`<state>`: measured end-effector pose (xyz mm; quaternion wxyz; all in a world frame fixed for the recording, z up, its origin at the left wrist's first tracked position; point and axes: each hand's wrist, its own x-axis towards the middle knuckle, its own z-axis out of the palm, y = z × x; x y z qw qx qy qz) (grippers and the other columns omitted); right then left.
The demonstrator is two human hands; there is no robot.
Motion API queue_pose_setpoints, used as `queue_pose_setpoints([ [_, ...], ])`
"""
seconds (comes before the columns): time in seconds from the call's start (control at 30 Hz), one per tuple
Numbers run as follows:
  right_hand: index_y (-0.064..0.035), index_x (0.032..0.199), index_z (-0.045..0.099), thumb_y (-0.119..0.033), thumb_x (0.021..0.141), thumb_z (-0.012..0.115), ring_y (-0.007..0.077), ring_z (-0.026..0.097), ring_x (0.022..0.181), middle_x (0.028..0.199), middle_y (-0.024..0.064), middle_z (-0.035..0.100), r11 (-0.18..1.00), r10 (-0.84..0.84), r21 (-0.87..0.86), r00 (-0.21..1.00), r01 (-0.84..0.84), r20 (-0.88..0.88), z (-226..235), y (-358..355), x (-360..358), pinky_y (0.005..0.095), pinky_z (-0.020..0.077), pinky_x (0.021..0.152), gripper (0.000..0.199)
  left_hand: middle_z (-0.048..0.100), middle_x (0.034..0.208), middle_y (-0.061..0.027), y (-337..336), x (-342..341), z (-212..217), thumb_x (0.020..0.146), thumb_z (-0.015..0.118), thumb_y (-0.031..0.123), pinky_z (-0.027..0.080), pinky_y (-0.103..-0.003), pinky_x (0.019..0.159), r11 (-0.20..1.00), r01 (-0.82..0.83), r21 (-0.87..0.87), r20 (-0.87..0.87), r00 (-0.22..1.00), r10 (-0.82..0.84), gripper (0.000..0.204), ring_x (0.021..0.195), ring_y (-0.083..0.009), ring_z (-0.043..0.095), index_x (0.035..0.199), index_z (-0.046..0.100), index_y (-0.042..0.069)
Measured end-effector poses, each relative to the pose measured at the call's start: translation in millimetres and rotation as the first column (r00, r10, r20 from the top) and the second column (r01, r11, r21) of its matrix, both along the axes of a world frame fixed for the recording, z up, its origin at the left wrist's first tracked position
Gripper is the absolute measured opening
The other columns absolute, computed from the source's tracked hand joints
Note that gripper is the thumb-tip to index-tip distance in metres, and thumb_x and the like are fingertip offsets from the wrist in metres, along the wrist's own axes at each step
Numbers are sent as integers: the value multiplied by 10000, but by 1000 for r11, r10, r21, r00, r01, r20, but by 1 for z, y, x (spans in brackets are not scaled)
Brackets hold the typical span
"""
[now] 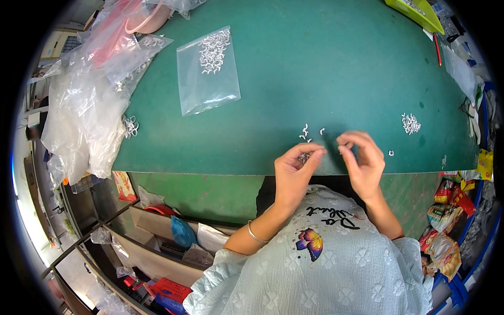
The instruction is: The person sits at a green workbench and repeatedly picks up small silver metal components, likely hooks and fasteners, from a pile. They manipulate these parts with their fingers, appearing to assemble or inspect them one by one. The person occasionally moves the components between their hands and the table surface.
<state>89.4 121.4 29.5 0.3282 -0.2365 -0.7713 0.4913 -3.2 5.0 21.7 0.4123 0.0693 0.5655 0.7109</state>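
My left hand [292, 174] is closed at the table's near edge, with several small curved silver pieces [303, 157] showing inside its curled fingers. Thumb and forefinger meet at its tip. To its right, my right hand [366, 164] is pinched, slightly blurred. A tiny bit shows at its fingertips, too small to name. Just beyond my left hand, a few loose silver pieces [304, 129] lie on the green tabletop [294, 68]. A single small piece [391, 153] rests right of my right hand, and a little pile of silver pieces [411, 124] sits farther right.
A clear plastic bag [205, 92] with more silver pieces lies at the far left-centre. Crumpled plastic bags [86, 113] and a pink basin [148, 18] crowd the left side. A yellow-green tray [420, 16] and red pen [437, 51] are far right. Open drawers [157, 231] stand below left.
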Motion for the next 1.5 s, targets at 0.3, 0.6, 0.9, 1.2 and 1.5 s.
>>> queue_pose_setpoints([
  [0.3,-11,945,599,59,626,691,265,546,815,834,96,609,973,24,206,932,-105,362,-9,11,24,338,440,710,339,596,786,-21,-5,-1,-10,856,583,42,284,-173,492,999,-24,-29,-36,999,23,133,572,-23,380,964,622,-25],
  [0.6,19,885,606,102,672,638,254,563,713,767,117,597,985,-6,173,982,-28,190,-15,5,22,327,453,654,231,603,809,-29,-2,3,-5,858,585,59,322,-169,510,992,95,-88,-8,995,-96,167,595,-28,415,1000,617,-22],
  [0.9,25,908,604,117,707,626,196,576,707,775,109,607,974,-75,-213,997,73,1,-14,-3,26,266,439,615,223,553,827,14,4,9,-4,824,612,-3,342,-158,558,987,160,22,6,987,-160,203,649,-16,424,1027,605,-11],
  [1.2,37,901,591,103,714,649,207,592,775,837,112,637,996,62,-54,996,-66,-70,13,-6,20,273,449,628,207,576,872,-9,6,11,12,807,615,-43,337,-170,548,981,169,91,-36,985,-166,133,651,-15,411,935,634,-11],
  [1.5,51,928,581,116,735,639,159,578,782,861,113,631,947,28,-312,989,-73,-145,19,-10,21,257,436,661,212,583,881,-21,3,9,17,796,613,-67,336,-174,533,974,161,158,-43,987,-156,153,638,-19,422,938,644,-23],
])
